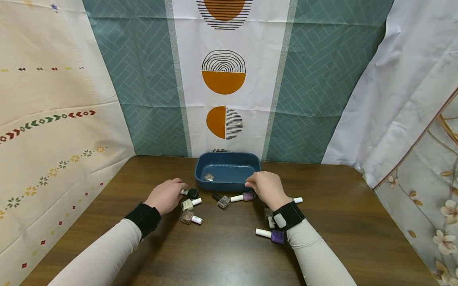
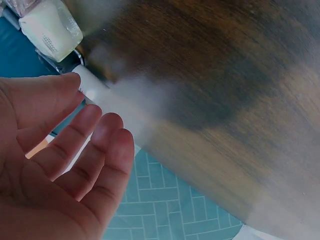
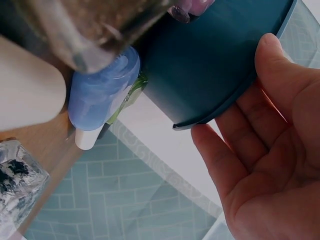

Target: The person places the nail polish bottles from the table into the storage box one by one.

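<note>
Beside a black nail polish bottle (image 1: 193,193) lying near the bin's left corner is my left hand (image 1: 167,196). Its bent fingers sit apart from one another, and the thumb and index tips are at the white cap (image 2: 92,84), touching or very close; no grip round it shows. My right hand (image 1: 268,186) is at the near right corner of a blue plastic bin (image 1: 226,186). In the right wrist view its thumb lies over the rim (image 3: 227,102) while other fingers pass behind it, holding the edge. One glittery bottle (image 1: 208,177) lies inside the bin, at its left.
Near my left hand lie a pale nail polish (image 1: 187,204) and a pinkish glitter one (image 1: 187,217). A grey glitter bottle (image 1: 224,202) and a purple one (image 1: 248,196) lie before the bin. A dark purple bottle (image 1: 277,237) and others lie by my right wrist. Curtains border the table.
</note>
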Demonstrator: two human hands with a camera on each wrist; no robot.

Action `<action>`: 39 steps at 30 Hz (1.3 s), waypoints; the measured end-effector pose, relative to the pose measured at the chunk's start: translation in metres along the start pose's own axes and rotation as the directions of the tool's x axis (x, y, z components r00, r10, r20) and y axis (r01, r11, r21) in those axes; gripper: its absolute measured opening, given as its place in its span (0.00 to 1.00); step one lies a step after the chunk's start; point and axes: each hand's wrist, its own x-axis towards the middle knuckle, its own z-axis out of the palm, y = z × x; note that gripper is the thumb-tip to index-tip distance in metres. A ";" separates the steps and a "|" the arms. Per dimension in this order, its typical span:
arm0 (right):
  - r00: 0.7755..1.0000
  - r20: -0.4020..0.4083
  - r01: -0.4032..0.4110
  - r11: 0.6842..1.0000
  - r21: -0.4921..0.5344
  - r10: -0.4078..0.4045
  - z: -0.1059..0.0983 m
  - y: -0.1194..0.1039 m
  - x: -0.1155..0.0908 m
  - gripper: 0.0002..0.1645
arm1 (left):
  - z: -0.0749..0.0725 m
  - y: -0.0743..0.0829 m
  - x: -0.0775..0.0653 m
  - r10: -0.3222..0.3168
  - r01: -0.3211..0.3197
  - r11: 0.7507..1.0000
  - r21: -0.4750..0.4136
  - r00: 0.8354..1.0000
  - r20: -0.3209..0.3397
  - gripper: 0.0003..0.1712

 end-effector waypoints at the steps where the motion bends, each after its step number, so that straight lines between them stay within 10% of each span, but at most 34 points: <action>1: 1.000 0.002 -0.002 1.000 0.001 0.002 0.000 0.000 0.000 0.05 | 0.000 0.000 0.000 0.000 0.000 1.000 -0.001 1.000 0.002 0.19; 39: 1.000 0.006 -0.014 1.000 0.013 0.014 0.001 -0.001 0.001 0.06 | 0.005 -0.007 0.008 -0.008 0.009 0.999 -0.042 1.000 0.021 0.07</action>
